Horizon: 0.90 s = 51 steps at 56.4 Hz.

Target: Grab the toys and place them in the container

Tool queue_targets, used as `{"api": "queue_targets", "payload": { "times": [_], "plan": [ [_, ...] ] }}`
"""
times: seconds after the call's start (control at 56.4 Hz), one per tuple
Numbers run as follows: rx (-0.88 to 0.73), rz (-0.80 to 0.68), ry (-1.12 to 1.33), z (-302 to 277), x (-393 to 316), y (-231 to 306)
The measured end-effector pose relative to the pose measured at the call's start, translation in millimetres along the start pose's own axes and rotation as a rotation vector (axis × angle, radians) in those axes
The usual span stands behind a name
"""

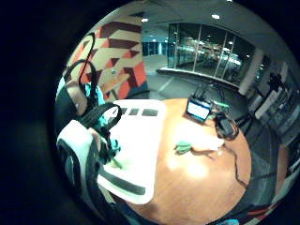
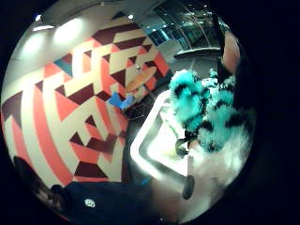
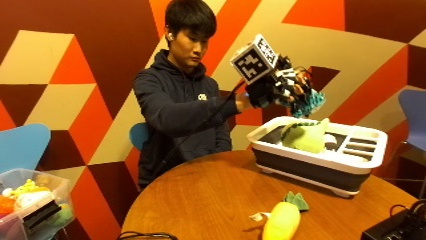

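Carrot toy (image 3: 282,223): lies on the round wooden table (image 3: 200,200) at the near edge, in front of the container, not yet picked up; green leaves point toward the bin.
Container (image 3: 346,167): white-rimmed, dark-walled bin on the far right of the table; a pale green soft toy (image 3: 306,136) already sits inside, leaning on the far wall.
Fuzzy toy (image 3: 307,102): teal with dark patches, held in the air above the container's left part; the thumb side palm view shows it close against the palm, over the white rim.
Gloved right hand (image 3: 269,90): raised at about shoulder height, forearm reaching right from the body, fingers curled round the fuzzy toy.
Risk: judged from here, letting go this high and near the left rim could let the light toy bounce off the green toy or the rim and land on the table.
Far: seated person, patterned wall behind.
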<state>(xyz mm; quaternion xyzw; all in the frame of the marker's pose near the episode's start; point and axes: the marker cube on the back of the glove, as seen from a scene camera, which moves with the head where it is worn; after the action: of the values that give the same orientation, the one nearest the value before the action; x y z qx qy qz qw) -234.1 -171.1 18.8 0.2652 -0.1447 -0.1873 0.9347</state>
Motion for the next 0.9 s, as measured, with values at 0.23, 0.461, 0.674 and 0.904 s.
{"api": "queue_targets", "payload": {
  "times": [0.23, 0.461, 0.674, 0.904],
  "plan": [
    [-0.239, 0.060, -0.115, 43.9, -15.1, 19.0],
    [-0.181, 0.184, 0.008, -16.9, 80.5, 31.7],
    [-0.490, 0.313, 0.119, 15.9, 190.0, 68.4],
    [-0.713, 0.279, 0.266, 109.4, 238.1, 96.8]
  ]
}}
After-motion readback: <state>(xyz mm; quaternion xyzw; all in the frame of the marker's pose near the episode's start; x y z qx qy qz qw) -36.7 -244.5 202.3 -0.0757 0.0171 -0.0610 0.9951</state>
